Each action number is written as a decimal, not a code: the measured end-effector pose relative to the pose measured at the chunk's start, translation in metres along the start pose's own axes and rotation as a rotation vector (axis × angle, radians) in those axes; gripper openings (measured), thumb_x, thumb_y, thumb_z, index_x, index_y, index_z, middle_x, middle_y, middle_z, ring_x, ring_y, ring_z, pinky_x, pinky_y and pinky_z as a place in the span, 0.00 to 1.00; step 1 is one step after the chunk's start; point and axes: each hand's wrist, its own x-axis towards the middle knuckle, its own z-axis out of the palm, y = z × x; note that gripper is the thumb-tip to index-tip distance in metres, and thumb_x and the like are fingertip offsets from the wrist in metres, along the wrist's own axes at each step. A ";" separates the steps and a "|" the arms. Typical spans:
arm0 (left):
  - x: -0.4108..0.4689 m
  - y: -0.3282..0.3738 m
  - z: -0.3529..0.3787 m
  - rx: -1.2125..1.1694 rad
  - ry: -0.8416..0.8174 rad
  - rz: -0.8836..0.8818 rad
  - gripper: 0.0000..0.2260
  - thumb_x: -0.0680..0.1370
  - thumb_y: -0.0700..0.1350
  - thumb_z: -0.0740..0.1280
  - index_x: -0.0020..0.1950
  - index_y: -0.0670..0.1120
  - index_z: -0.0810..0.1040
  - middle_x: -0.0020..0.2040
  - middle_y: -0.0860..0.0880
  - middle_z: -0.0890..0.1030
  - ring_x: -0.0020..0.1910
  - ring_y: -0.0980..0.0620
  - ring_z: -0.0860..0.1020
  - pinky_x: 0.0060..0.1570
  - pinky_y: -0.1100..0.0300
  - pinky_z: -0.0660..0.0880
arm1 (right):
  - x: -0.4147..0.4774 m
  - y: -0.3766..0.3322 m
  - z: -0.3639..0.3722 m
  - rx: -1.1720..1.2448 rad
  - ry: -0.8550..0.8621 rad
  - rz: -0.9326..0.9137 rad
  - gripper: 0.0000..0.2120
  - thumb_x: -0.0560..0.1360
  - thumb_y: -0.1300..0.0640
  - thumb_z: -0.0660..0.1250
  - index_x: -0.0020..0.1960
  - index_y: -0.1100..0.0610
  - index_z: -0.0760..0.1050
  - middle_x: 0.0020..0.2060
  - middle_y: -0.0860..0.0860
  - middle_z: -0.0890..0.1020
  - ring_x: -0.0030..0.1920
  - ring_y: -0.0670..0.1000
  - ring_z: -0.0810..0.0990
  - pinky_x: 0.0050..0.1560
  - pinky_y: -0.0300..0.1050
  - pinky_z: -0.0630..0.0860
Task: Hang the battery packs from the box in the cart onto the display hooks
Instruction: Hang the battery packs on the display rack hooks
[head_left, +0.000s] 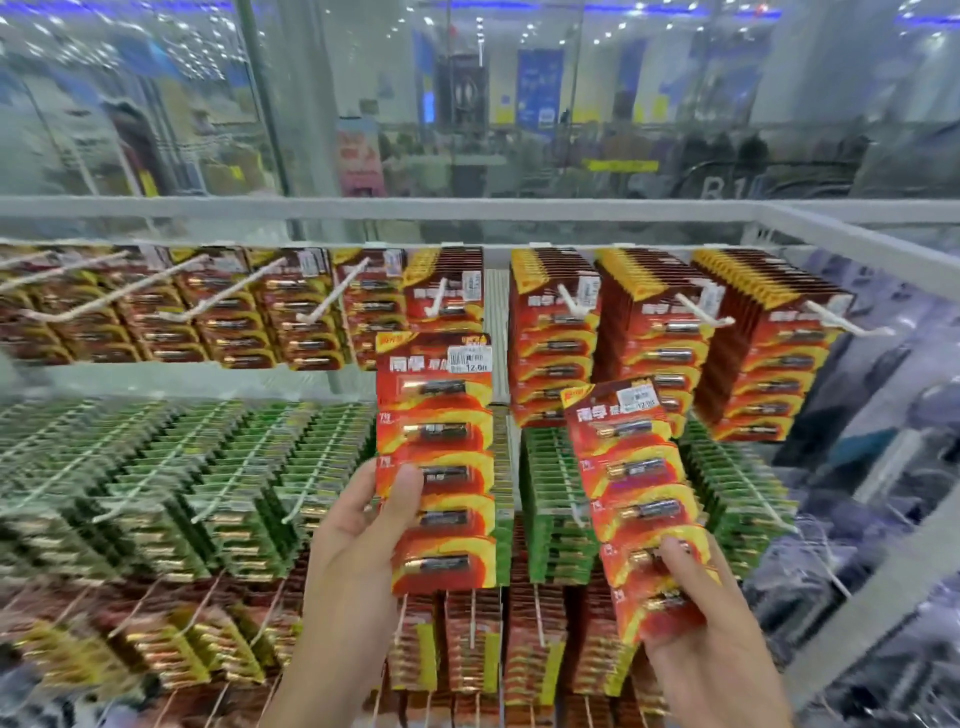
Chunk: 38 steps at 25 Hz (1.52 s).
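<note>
The person stands in front of a display full of batteries. The left hand (358, 545) holds one long red battery pack (441, 415) straight up. Its grip is closed on the pack: the thumb lies on the front, and the other fingers are behind the card. The top of this pack is just under the tip of a white hook (435, 304) in the top row. It is not on the hook yet.

The right hand (706, 623) holds a second red pack (631, 467). Its grip is closed too, and it pinches the bottom end of the card. This pack leans a little to the left. It sits lower, in front of the green packs (558, 499).

The top row (654, 332) has red packs just like the two in the hands. The hooks on the far left of that row show a lot of bare wire. The middle row is green. The bottom row (475, 639) is red again. The box and the cart are not in view.

I think the step now is hanging the left pack on that white hook. The next move needs the pack to go up a bit more, so the hole at its top meets the hook's tip. I cannot see the hole clearly. Then the pack has to slide back along the wire to join the others. The tip bends upward, so the card must lift over it first. The right hand's pack looks like the next one to hang, maybe on a hook close by.
</note>
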 end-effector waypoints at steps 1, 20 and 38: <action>0.004 0.006 0.002 0.016 -0.006 0.032 0.14 0.77 0.50 0.68 0.61 0.49 0.83 0.51 0.44 0.88 0.45 0.43 0.88 0.35 0.52 0.84 | 0.000 0.001 0.002 -0.001 0.010 -0.003 0.59 0.40 0.58 0.89 0.70 0.55 0.76 0.56 0.57 0.86 0.44 0.56 0.89 0.34 0.48 0.83; 0.040 0.010 0.013 0.087 0.013 0.083 0.13 0.80 0.52 0.68 0.62 0.50 0.83 0.52 0.47 0.88 0.48 0.45 0.88 0.44 0.48 0.84 | -0.006 -0.011 -0.002 0.037 -0.087 -0.061 0.48 0.49 0.59 0.89 0.68 0.59 0.77 0.42 0.57 0.84 0.30 0.52 0.84 0.21 0.40 0.76; 0.142 -0.015 0.017 0.218 0.022 0.166 0.08 0.83 0.52 0.67 0.58 0.51 0.82 0.49 0.52 0.89 0.47 0.51 0.88 0.42 0.56 0.83 | 0.015 -0.049 0.001 -0.007 -0.087 -0.269 0.33 0.71 0.58 0.73 0.75 0.57 0.70 0.55 0.56 0.84 0.46 0.52 0.85 0.36 0.44 0.83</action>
